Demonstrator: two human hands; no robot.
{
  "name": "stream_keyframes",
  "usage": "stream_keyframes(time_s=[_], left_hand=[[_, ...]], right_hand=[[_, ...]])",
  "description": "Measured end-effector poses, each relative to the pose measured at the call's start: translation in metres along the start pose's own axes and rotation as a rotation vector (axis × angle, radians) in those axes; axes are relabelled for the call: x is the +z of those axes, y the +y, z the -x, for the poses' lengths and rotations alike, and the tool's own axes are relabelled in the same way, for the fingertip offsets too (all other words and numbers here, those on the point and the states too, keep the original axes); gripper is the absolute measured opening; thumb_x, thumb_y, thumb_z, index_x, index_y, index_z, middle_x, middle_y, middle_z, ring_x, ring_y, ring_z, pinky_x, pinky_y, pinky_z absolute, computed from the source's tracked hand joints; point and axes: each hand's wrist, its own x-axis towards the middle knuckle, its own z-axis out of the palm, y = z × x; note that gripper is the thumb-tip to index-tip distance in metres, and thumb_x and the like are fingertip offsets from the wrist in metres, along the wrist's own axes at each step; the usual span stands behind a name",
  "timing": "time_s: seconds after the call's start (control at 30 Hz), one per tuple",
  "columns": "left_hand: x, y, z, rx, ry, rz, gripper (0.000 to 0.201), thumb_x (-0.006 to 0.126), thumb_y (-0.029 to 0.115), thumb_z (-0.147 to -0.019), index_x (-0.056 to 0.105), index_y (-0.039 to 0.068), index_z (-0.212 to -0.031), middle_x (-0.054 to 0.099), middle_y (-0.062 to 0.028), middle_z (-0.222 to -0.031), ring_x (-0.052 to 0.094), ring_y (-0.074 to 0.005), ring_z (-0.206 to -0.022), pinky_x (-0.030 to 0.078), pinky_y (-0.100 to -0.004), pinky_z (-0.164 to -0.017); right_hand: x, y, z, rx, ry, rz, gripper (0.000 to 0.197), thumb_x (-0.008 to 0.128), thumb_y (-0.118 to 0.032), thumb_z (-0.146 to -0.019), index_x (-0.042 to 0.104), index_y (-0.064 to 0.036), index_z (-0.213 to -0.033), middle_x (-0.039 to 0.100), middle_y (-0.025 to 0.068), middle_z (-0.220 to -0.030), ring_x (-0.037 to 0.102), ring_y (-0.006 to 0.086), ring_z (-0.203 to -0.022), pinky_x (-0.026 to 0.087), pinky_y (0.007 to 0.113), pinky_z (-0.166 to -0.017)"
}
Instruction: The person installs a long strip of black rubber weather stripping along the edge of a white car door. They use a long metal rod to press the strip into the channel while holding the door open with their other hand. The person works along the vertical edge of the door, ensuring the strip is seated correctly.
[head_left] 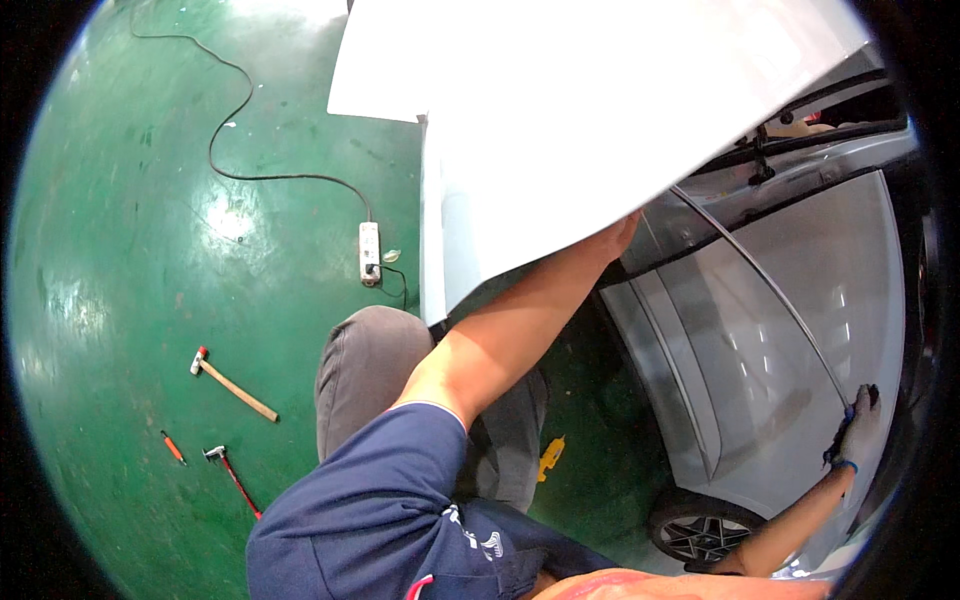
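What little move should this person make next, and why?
I'd suggest easing the long rod only slightly with the right grip. That grip holds the rod's near end, but its far end disappears behind the white panel, where most of the left grip is hidden too, so a big push might be hard to control.

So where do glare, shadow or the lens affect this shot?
In the head view, the white panel is nearly blown out, the green floor shows bright glare patches, the yellow object lies in dimmer light, and the fisheye rim blacks out the corners.
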Motion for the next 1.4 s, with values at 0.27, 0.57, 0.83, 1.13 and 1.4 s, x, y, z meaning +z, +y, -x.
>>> stream_keyframes(time_s=[0.27,0.57,0.83,1.13,1.4], left_hand=[[-0.006,-0.001,-0.002,0.008,-0.018,0.013,0.025,0.054,0.025,-0.096,0.058,0.006,-0.111,0.066,-0.0112,-0.107,0.065,-0.0235,-0.097,0.053,-0.0375,-0.087],[-0.012,-0.005,-0.006,-0.014,-0.053,0.037,0.024,0.055,0.024,-0.095,0.059,0.006,-0.11,0.067,-0.0106,-0.105,0.065,-0.0225,-0.096,0.053,-0.0374,-0.086],[-0.009,-0.004,-0.003,-0.002,-0.018,0.024,0.023,0.056,0.023,-0.094,0.059,0.006,-0.109,0.066,-0.0101,-0.105,0.065,-0.0223,-0.095,0.053,-0.0381,-0.086],[-0.007,-0.003,-0.002,0.006,-0.013,0.026,0.024,0.057,0.024,-0.094,0.058,0.006,-0.11,0.065,-0.0102,-0.106,0.065,-0.0227,-0.097,0.053,-0.0383,-0.087],[-0.005,-0.004,-0.003,0.022,-0.014,0.039,0.025,0.059,0.024,-0.093,0.057,0.007,-0.111,0.065,-0.0103,-0.107,0.065,-0.0231,-0.098,0.054,-0.0384,-0.087]], right_hand=[[-0.01,-0.03,0.016,0.033,-0.018,-0.084,0.047,0.055,-0.034,-0.091,0.052,-0.0067,-0.13,0.055,0.0005,-0.079,0.033,0.0069,-0.047,0.027,0.024,-0.043],[0.003,-0.016,0.012,0.062,-0.013,-0.085,0.048,0.055,-0.036,-0.092,0.051,-0.0054,-0.129,0.049,0.0002,-0.072,0.033,0.007,-0.046,0.027,0.025,-0.042],[-0.013,-0.055,0.034,0.079,-0.063,0.003,0.05,0.055,-0.037,-0.092,0.051,-0.0035,-0.129,0.05,0.0009,-0.075,0.04,0.0061,-0.053,0.03,0.023,-0.046],[-0.021,-0.036,0.026,0.083,-0.093,-0.046,0.054,0.053,-0.037,-0.092,0.048,-0.0024,-0.133,0.058,0.0053,-0.089,0.043,0.0097,-0.056,0.032,0.025,-0.048],[-0.003,-0.025,0.023,-0.217,0.079,0.047,0.052,0.053,-0.036,-0.092,0.05,-0.002,-0.131,0.059,0.0066,-0.098,0.04,0.0093,-0.058,0.03,0.025,-0.049]])
